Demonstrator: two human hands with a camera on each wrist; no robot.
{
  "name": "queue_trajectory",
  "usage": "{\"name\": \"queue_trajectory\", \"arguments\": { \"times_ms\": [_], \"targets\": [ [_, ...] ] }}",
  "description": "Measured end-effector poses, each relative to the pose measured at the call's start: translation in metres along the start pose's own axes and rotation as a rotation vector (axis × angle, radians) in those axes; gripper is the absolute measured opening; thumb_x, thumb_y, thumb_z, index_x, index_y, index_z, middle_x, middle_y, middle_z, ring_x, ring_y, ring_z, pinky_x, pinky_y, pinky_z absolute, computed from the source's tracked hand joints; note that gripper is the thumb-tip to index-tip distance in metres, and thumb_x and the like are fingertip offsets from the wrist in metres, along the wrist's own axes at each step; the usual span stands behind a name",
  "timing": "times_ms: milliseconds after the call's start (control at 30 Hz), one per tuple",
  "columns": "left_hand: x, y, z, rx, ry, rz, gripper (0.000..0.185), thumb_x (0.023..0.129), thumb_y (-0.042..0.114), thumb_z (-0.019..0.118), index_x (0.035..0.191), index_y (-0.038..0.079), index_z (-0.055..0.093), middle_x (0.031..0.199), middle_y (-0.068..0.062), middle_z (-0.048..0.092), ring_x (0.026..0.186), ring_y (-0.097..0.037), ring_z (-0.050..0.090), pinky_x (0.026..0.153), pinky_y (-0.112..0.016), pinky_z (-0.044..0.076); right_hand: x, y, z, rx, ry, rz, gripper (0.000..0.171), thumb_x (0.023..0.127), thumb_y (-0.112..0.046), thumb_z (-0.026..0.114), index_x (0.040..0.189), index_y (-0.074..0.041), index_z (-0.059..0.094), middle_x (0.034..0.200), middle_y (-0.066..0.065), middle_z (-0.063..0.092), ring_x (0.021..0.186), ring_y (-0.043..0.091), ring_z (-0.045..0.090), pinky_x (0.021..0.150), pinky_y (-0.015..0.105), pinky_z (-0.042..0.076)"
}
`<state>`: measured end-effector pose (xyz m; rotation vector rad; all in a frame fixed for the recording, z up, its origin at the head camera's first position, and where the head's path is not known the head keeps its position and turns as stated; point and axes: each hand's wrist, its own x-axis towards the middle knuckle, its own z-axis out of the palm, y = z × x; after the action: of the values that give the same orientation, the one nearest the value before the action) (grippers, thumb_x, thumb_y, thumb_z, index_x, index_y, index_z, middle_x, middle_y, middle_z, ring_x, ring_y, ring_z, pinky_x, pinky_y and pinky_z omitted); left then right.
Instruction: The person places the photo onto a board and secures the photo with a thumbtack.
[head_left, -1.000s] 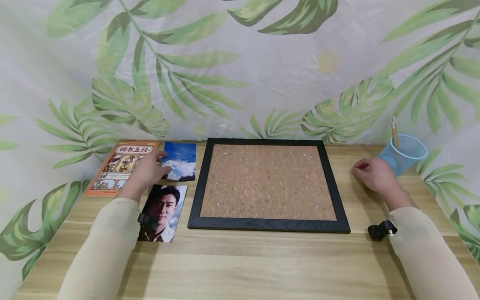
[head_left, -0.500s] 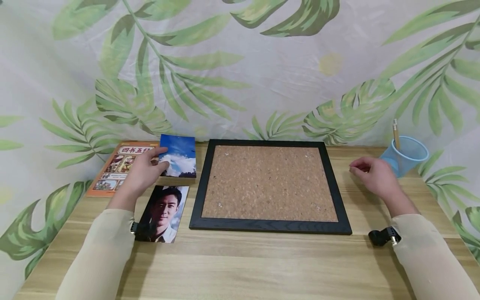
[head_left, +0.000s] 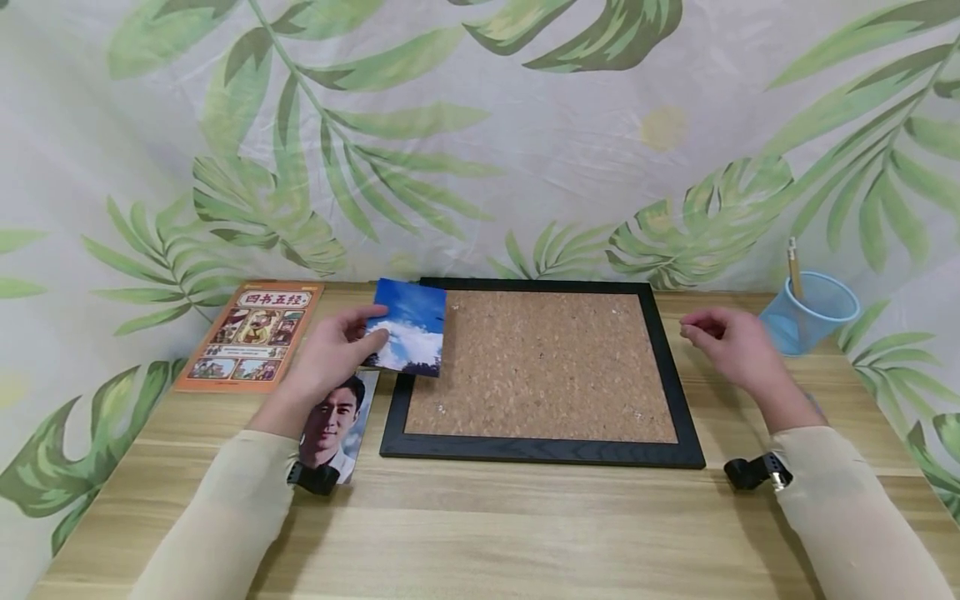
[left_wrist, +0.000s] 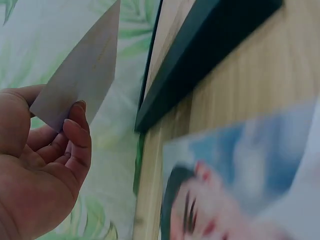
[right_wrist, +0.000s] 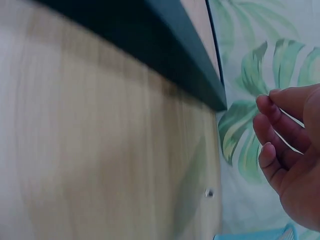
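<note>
My left hand [head_left: 333, 346] pinches a photo print of blue sky and clouds [head_left: 408, 333] between thumb and fingers. The print is lifted over the left side of a cork board [head_left: 540, 367] with a black frame; its pale back [left_wrist: 82, 70] shows in the left wrist view. Under my left wrist lies a portrait photo [head_left: 330, 425], partly covered by the forearm. To the right of the board hovers my right hand [head_left: 731, 346], thumb and index fingertips together and the other fingers curled. Nothing shows between those tips; a very small item there could be hidden.
An orange illustrated book [head_left: 251, 337] lies at the back left. At the back right stands a light blue mesh pen cup [head_left: 813, 321] with a pencil [head_left: 793, 267] in it. A tiny shiny object [right_wrist: 209, 192] sits on the table near the right hand. Leaf-patterned cloth hangs behind.
My left hand has lifted the sky photo off the table and carried it rightward over the board's left edge. My right hand has shifted slightly left, its fingertips still together.
</note>
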<state>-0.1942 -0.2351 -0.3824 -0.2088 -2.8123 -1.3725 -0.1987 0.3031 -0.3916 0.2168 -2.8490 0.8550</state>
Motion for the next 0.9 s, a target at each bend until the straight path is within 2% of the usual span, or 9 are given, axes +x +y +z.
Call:
{"name": "queue_trajectory", "arguments": {
  "times_ms": [233,533,733,900],
  "targets": [
    [0.003,0.020,0.026,-0.063,-0.104,-0.014,0.047,0.091,0.032,0.064,0.134,0.018,0.055,0.104,-0.007,0.054,0.088,-0.022,0.050,0.067,-0.032,0.046,0.008,-0.026,0.013,0.060,-0.043,-0.006,0.026,0.096,-0.029,0.057,0.106,-0.008,0.069,0.091,0.008,0.067,0.074,0.018,0.054,0.059,0.029,0.043],
    [0.007,0.035,0.056,-0.115,-0.148,-0.021,0.056,0.090,0.026,0.066,0.141,0.013,0.046,0.107,-0.008,0.052,0.090,-0.023,0.050,0.070,-0.034,0.044,0.020,-0.060,0.036,0.117,-0.107,-0.077,0.022,0.096,-0.027,0.058,0.106,-0.009,0.068,0.088,0.006,0.066,0.073,0.020,0.053,0.061,0.032,0.044],
    [0.010,0.041,0.075,-0.072,-0.171,-0.015,0.061,0.090,0.022,0.066,0.143,0.007,0.042,0.097,-0.008,0.052,0.083,-0.020,0.050,0.064,-0.031,0.044,0.029,-0.084,0.056,0.164,-0.165,-0.113,0.020,0.094,-0.024,0.061,0.105,-0.009,0.069,0.090,0.005,0.066,0.074,0.019,0.054,0.063,0.034,0.044],
    [0.012,0.045,0.084,0.045,-0.212,-0.029,0.064,0.090,0.024,0.066,0.144,0.003,0.039,0.089,-0.007,0.051,0.073,-0.019,0.048,0.059,-0.030,0.041,0.037,-0.105,0.070,0.198,-0.214,-0.125,0.018,0.094,-0.020,0.061,0.105,-0.009,0.069,0.092,0.005,0.066,0.078,0.019,0.054,0.068,0.034,0.044]
  ]
}}
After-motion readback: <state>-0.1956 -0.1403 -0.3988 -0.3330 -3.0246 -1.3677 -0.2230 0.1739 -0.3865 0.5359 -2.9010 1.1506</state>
